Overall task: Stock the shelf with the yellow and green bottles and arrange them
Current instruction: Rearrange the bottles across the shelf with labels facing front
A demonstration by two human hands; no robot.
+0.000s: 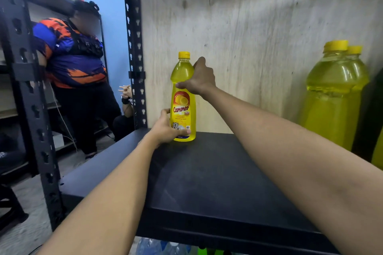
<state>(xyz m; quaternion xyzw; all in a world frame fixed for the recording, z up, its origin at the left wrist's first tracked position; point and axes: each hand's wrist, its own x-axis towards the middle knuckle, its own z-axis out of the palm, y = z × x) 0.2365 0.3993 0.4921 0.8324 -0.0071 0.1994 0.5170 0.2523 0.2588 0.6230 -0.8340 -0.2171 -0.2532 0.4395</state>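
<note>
Shelf: a black shelf board carried on black slotted steel uprights, backed by a pale, wood-grained panel.
Lemon dishwashing bottle: a yellow bottle of lemon dishwashing liquid with a yellow cap stands upright at the shelf's back left corner, near the rear panel, its red and yellow label facing the camera.
Left hand: the left hand is wrapped around the bottle's base from the left side, thumb lying across the bottom of the label, fingers curled behind.
Right hand: the right hand is closed round the bottle's shoulder, just under the neck, from the right, thumb laid across the front above the label.
Other bottles: two more yellow bottles with yellow caps stand together at the shelf's right edge, one partly behind the other, well apart from the held one.
Below the shelf: clear and green bottle tops show under the front edge.
Background: a second person in an orange and blue shirt stands by the neighbouring rack on the left.
</note>
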